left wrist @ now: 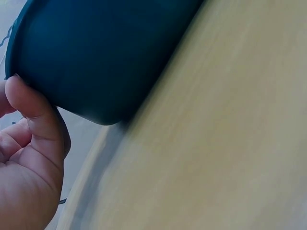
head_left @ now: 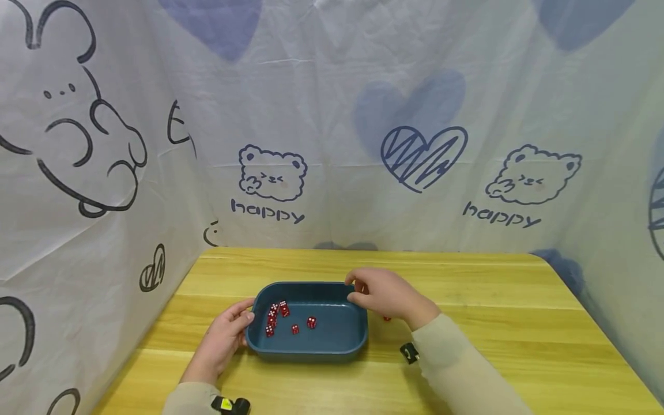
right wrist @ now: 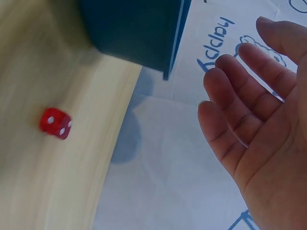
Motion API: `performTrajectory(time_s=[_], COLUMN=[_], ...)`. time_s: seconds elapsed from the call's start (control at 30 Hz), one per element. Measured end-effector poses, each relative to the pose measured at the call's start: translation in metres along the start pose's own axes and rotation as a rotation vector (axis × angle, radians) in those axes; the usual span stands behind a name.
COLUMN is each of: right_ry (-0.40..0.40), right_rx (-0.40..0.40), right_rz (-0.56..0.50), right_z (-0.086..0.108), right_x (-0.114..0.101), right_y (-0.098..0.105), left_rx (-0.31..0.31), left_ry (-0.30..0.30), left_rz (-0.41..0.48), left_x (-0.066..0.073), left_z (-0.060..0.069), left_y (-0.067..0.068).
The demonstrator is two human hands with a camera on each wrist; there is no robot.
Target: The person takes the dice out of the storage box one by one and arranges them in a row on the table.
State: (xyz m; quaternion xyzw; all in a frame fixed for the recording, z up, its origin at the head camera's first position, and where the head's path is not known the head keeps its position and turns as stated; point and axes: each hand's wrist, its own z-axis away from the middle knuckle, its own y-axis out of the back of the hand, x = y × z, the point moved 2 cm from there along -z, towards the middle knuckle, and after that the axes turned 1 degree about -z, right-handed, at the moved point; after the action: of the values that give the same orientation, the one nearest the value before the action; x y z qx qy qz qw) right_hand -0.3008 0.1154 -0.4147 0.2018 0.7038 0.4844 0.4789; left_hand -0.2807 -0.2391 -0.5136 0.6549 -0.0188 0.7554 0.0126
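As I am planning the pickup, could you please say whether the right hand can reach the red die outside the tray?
Probably yes: the right hand looks empty and nearby, and the red die lies on the table beside the tray, apparently unobstructed.

The head camera looks forward and down on the tray [head_left: 337,323] from its near side, farthest off. The wrist cameras, close and tilted, face the tray's outer wall, one per end; head and right wrist share the die [right wrist: 56,123] right of the tray.
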Motion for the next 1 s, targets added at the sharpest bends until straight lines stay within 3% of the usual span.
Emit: performTrajectory(time_s=[0.37,1.0], right_ry=[0.061,0.139], right_rx=[-0.025,-0.173], right_rz=[0.064,0.211], right_z=[-0.020,-0.066], right_x=[-0.023,-0.055], right_y=[0.001,-0.010], left_rx=[-0.001,0.000], left_ry=[-0.008,-0.002], left_rz=[0.001,-0.001], left_x=[0.001,0.002], left_z=[0.000,0.001], left_y=[-0.001,0.000])
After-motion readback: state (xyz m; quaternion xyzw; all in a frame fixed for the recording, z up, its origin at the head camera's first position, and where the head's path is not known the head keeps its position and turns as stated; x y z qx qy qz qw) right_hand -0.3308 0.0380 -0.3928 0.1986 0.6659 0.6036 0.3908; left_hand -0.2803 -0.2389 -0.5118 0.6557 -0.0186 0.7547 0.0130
